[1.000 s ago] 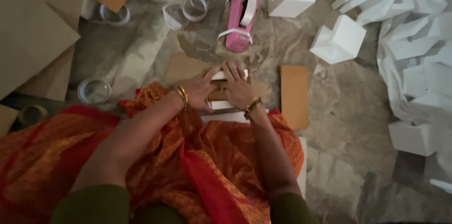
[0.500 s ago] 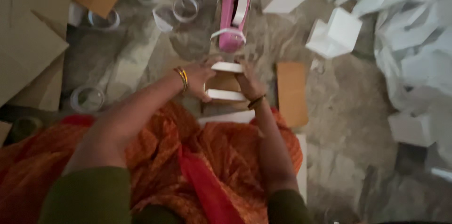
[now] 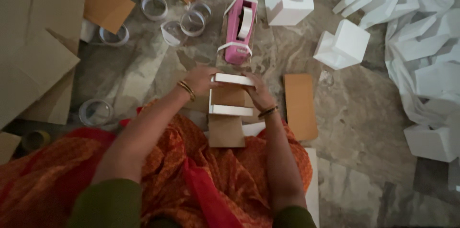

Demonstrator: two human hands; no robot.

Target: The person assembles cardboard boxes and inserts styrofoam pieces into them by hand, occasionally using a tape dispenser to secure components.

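Note:
Both of my hands hold a white U-shaped foam block (image 3: 231,95) above my lap, with a brown cardboard piece (image 3: 226,121) lying in and under it. My left hand (image 3: 201,78) grips its left side near the top edge. On the block's right side my right hand (image 3: 256,92) is wrapped around the rim. A pink tape dispenser (image 3: 238,31) with a white roll stands on the floor just beyond the block.
Several empty clear tape rings (image 3: 165,17) lie at the upper left, another (image 3: 96,111) by my left knee. Large cardboard sheets (image 3: 33,60) cover the left; a cardboard strip (image 3: 300,106) lies right of my hand. White foam blocks (image 3: 341,43) and crumpled white sheeting (image 3: 431,60) fill the right.
My hands have lifted the foam block with its cardboard piece off my lap and turned it, so its white edges now face up.

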